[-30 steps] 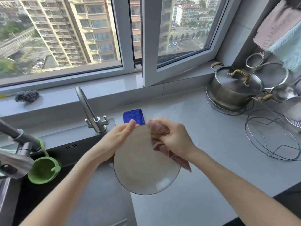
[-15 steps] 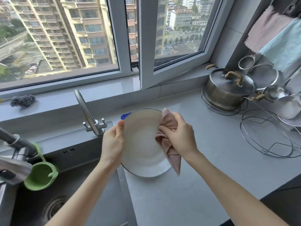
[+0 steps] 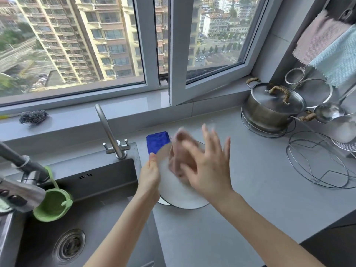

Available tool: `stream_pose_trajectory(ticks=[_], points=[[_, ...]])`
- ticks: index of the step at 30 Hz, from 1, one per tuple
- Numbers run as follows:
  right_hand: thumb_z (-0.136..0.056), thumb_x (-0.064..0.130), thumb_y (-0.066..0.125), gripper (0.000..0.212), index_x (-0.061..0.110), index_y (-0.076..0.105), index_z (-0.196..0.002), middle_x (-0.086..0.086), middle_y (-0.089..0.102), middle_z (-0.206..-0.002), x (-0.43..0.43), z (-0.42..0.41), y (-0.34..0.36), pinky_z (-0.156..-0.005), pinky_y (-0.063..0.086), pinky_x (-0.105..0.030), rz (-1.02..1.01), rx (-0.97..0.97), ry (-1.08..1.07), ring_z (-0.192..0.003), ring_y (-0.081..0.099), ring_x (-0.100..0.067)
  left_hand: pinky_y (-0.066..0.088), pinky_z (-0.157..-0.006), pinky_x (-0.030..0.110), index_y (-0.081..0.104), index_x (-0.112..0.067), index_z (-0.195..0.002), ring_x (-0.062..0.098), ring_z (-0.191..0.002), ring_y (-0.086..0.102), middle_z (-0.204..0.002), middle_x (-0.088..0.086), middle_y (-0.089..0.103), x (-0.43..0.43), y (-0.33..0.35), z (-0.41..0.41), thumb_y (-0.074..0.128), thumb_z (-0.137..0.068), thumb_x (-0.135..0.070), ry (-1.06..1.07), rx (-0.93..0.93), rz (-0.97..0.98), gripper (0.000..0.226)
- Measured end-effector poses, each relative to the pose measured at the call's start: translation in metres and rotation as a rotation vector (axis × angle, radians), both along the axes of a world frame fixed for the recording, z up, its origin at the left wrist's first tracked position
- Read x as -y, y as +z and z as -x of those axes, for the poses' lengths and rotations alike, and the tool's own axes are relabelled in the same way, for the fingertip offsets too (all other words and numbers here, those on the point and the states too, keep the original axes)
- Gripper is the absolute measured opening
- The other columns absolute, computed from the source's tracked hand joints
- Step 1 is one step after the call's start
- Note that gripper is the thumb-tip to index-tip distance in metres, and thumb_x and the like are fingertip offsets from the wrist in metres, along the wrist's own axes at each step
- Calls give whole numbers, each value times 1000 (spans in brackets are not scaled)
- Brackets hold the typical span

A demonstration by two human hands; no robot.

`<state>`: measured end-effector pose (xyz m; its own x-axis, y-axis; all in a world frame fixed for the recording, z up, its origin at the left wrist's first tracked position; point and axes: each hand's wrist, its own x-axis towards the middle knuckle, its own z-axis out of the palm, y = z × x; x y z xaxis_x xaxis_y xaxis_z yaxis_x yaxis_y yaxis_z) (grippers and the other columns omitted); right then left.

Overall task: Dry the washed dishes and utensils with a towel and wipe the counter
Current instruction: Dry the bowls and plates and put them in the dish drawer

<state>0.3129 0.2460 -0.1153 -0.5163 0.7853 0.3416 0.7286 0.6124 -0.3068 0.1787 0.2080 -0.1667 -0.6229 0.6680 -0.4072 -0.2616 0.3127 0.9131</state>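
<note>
While the left hand [image 3: 149, 176] grips the left rim of the one white plate [image 3: 173, 195], the right hand [image 3: 209, 170] spreads straight fingers over a single pink towel [image 3: 178, 157] on the plate's face. Motion blur leaves it unclear whether any finger pinches the cloth. The plate is held tilted just above the grey tabletop [image 3: 250, 199], beside the sink [image 3: 100, 189]. Glazed and probably damp, it should be stiff, slick and breakable, and is safest held at the rim. The towel is soft and light and can be bunched anywhere. One blue sponge [image 3: 157, 141] lies just behind the plate. To the right, one lidded steel pot [image 3: 269, 110] sits on a wire rack, with a second wire rack [image 3: 317, 160] near it. Two cloths [image 3: 327, 47] hang above. Two taps [image 3: 109, 130] serve the sink, and one steel scourer [image 3: 33, 116] rests on the sill.
</note>
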Motion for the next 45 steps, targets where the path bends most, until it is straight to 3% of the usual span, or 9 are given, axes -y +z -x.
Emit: stream_pose_trajectory(ticks=[4, 6, 9, 18, 26, 29, 34, 40, 45], points=[[-77, 56, 52, 34, 36, 72, -96, -7, 53, -140, 19, -24, -4, -115, 14, -50, 327, -125, 44, -136, 40, -27, 48, -68, 31, 63, -13, -86, 23, -79, 59, -85, 8, 65, 5, 3, 9, 27, -101, -42, 44, -45, -59, 49], [-81, 61, 40, 52, 34, 65, -118, -11, 50, -141, 19, -17, -4, -114, 23, -51, 237, -225, -83, -135, 41, -29, 52, -61, 24, 64, -17, -83, 18, -75, 65, -80, 2, 69, 9, 8, 5, 27, -102, -40, 9, -37, -112, 48], [-88, 59, 25, 66, 30, 31, -148, -19, 36, -150, 20, 14, -21, -111, 25, -55, 265, -34, -45, -138, 33, -38, 49, -51, 12, 66, -19, -79, 1, -60, 66, -61, -10, 70, 10, 22, -12, 26, -103, -34, -95, -56, -183, 50], [-101, 43, 17, 46, 28, 36, -140, -7, 46, -146, 21, -43, -57, -105, 36, -55, -124, 382, 520, -131, 47, -30, 50, -60, 27, 64, -3, -86, 17, -63, 63, -73, 10, 67, 17, 18, -5, 33, -98, -51, -152, -125, -80, 59], [-91, 50, 15, 69, 17, 20, -151, -12, 20, -158, 7, 6, -34, -113, 4, -55, 75, 399, 261, -145, 20, -30, 51, -63, 9, 65, -14, -96, 6, -78, 66, -90, 0, 70, 5, 19, -26, 29, -102, -36, -162, -87, -84, 43], [-90, 50, -4, 67, 26, -2, -152, 0, -9, -161, 25, -15, -32, -115, -11, -52, 185, 490, 395, -148, -11, -20, 44, -45, 13, 59, 4, -77, 9, -52, 58, -60, 2, 62, 1, 25, -13, 30, -102, -39, -50, -138, -85, 57], [-91, 44, 33, 55, 20, 50, -138, -13, 41, -148, -3, -55, -34, -104, 20, -68, 3, 498, 114, -136, 37, -41, 29, -64, 32, 52, -16, -89, 19, -74, 37, -82, 5, 43, 4, 12, -1, 32, -96, -52, -84, -212, -86, 42], [-85, 27, 67, 76, 53, 22, -140, 2, 10, -161, -44, -56, -6, -101, 33, -23, 389, -172, 110, -139, 33, -17, 29, -67, 30, 47, -22, -89, 17, -75, 36, -84, 1, 41, 6, 12, 6, 32, -94, -57, -266, -298, -62, 38], [-77, 16, 70, 84, 68, 29, -130, 2, 56, -134, -59, -48, 16, -97, 45, -25, 645, -174, 330, -109, 57, -7, 18, -45, 20, 48, -7, -78, 5, -50, 24, -64, 0, 25, 8, 31, 4, 32, -99, -44, -373, -463, -71, 45]])
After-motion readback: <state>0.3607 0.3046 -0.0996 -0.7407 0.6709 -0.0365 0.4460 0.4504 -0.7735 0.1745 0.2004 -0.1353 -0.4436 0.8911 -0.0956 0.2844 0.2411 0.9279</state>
